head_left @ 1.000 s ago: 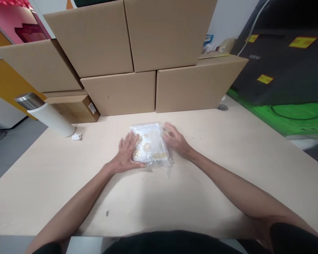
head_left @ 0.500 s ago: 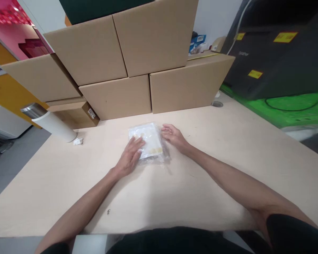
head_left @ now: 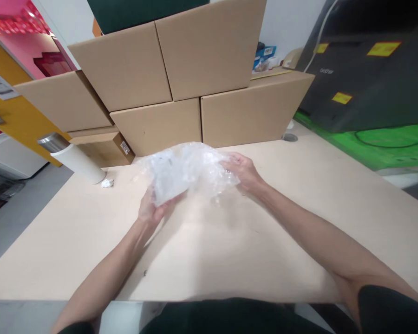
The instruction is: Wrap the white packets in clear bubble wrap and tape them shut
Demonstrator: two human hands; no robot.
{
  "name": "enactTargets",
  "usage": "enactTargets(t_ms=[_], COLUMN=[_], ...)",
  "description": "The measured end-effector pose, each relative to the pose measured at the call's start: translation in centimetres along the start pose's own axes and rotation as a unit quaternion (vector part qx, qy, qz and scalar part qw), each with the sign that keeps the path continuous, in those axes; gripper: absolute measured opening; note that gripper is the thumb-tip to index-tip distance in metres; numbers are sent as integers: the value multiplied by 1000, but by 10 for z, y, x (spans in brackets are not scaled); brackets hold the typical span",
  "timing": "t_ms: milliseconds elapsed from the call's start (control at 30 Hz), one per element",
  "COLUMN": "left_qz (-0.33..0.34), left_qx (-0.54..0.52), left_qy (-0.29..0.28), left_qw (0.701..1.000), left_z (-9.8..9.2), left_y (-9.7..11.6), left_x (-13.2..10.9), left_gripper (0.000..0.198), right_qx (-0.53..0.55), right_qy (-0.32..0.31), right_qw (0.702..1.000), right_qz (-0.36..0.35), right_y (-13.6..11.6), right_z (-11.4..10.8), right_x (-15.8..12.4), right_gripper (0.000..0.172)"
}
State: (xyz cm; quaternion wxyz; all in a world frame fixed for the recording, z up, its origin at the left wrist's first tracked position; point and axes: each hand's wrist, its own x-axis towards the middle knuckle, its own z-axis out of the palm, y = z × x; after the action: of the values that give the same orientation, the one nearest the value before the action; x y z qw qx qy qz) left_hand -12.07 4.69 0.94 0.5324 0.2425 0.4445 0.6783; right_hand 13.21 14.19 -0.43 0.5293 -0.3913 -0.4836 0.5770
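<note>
A crumpled clear plastic bag (head_left: pixel 207 169) is spread in the air above the table between my two hands. On its left side a flat, whitish packet (head_left: pixel 170 175) shows, tilted; I cannot tell whether it lies inside the plastic or against it. My left hand (head_left: pixel 151 208) is closed on the packet from below, its fingers partly hidden behind it. At the bag's right end, my right hand (head_left: pixel 246 172) pinches the loose plastic. Motion blurs the bag and the fingertips.
A white bottle with a steel cap (head_left: pixel 78 160) stands at the left beside a crumpled white scrap (head_left: pixel 107 183). Stacked cardboard boxes (head_left: pixel 156 127) line the back of the pale table (head_left: pixel 226 260). A black machine (head_left: pixel 355 79) rests on a green surface (head_left: pixel 386 144) at right.
The packet and its plastic have come up off the table and spread wide. My left hand went from lying flat on top to gripping from below; my right hand now grips the plastic.
</note>
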Motion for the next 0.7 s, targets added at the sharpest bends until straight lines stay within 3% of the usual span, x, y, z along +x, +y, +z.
enactTargets(t_ms=[167, 267, 400, 467, 533, 633, 700], left_qz=[-102, -91, -23, 5, 4, -23, -12], left_qx=[-82, -20, 51, 80, 102, 131, 155], left_qy=[-5, -29, -34, -39, -55, -72, -66], left_qw=[991, 995, 998, 996, 993, 988, 986], left_z=[8, 16, 18, 15, 11, 5, 2], left_y=[2, -4, -14, -19, -22, -27, -30], left_x=[-10, -16, -17, -16, -16, -16, -15], left_gripper=[38, 42, 54, 61, 61, 53, 50], right_qx=[61, 36, -80, -181, -303, -476, -560], right_qy=[79, 99, 131, 159, 190, 193, 132], right_qw=[994, 992, 975, 940, 875, 774, 727], right_qz=[-34, -74, -160, -243, -326, -372, -375], right_y=[-23, -30, -35, -39, -45, -53, -54], right_z=[-13, -23, -41, -50, -56, -56, -51], right_x=[11, 17, 25, 27, 26, 17, 10], right_gripper=[41, 35, 24, 16, 14, 31, 45])
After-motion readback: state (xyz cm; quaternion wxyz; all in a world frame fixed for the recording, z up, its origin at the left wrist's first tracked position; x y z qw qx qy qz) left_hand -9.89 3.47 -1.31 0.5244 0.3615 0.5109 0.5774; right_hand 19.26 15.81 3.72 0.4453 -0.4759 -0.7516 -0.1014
